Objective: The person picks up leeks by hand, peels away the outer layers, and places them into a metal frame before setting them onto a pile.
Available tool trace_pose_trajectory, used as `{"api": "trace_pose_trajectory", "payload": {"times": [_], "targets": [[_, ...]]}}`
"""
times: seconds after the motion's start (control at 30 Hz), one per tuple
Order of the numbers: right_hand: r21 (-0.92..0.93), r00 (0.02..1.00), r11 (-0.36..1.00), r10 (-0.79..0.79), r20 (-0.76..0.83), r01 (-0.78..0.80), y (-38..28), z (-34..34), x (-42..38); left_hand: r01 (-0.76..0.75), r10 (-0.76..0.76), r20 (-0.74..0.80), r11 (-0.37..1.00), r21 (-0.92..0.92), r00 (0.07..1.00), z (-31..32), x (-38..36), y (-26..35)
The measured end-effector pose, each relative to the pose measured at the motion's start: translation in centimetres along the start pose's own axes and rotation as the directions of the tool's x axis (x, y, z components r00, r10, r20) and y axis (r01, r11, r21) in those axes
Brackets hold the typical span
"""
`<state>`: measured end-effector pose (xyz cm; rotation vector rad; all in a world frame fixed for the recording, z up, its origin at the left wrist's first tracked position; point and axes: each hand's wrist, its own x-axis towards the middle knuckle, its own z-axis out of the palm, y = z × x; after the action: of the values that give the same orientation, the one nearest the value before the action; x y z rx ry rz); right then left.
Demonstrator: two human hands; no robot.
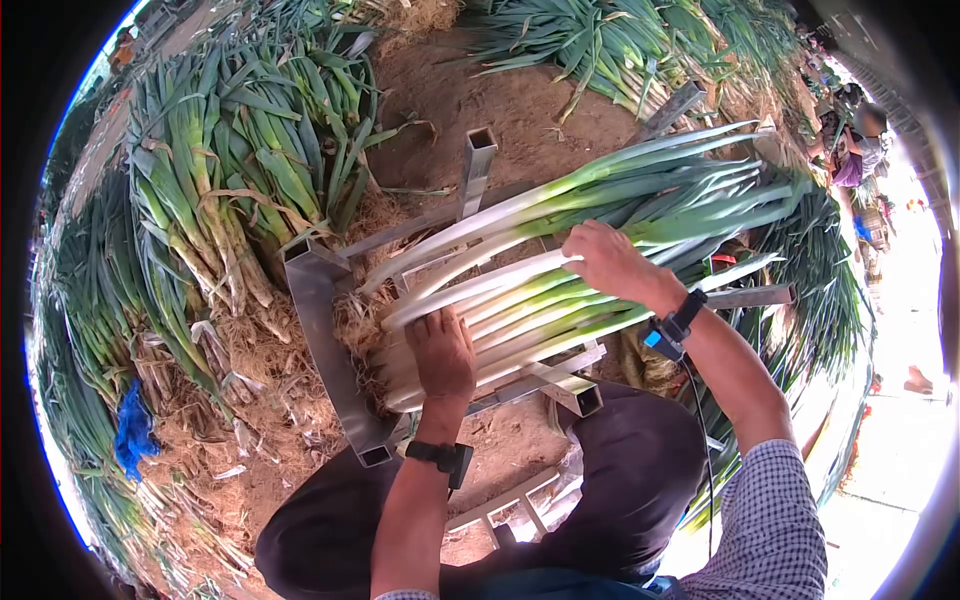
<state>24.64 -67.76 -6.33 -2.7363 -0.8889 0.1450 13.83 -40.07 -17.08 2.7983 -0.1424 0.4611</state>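
Observation:
Several long leeks (pixel 500 330) lie side by side across a metal frame (pixel 322 345), roots at the left and green leaves at the upper right. My left hand (pixel 443 352) rests on the white stalks near the roots, its fingers stretched out. Higher up and to the right, my right hand (pixel 612 262) has its fingers closed on a leek where the white stalk turns green. Two leeks lie a little apart along the upper side. Both wrists wear black straps.
Piles of leeks (pixel 200 160) stand at the left, with more leeks (pixel 590 50) at the top. Metal posts (pixel 478 165) rise from the frame. A blue scrap (pixel 133 430) lies at the far left. A person (pixel 862 150) is at the far upper right.

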Motion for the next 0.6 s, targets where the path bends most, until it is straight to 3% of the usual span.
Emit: {"api": "trace_pose_trajectory", "payload": {"times": [0.07,0.1,0.23,0.37,0.47,0.6], "targets": [[0.115,0.947,0.949,0.273,0.171,-0.294,0.2,-0.6,1.9,0.038,-0.038,0.025,0.999,-0.007,0.999,0.0,-0.2,0.4],[0.112,0.984,0.978,0.171,0.051,-0.176,0.7,0.4,2.8,0.063,-0.063,0.036,0.998,-0.002,0.997,-0.1,-0.3,0.5],[0.165,0.993,0.984,-0.055,-0.100,0.072,-0.8,4.1,7.0,0.063,-0.063,-0.005,0.998,-0.002,0.998,-0.1,-0.5,0.4],[-0.025,0.984,0.985,-0.171,0.042,0.172,-3.0,5.0,8.9,0.063,-0.062,-0.044,0.998,0.016,0.997,0.3,-0.7,0.4],[-0.110,0.943,0.940,-0.330,-0.038,0.324,-4.2,5.0,9.2,0.067,-0.067,-0.030,0.998,0.006,0.997,0.2,-0.7,0.3],[-0.059,0.960,0.960,-0.269,0.085,0.274,-4.5,5.6,10.4,0.092,-0.093,-0.020,0.995,-0.026,0.995,0.3,-0.8,0.4]]}}
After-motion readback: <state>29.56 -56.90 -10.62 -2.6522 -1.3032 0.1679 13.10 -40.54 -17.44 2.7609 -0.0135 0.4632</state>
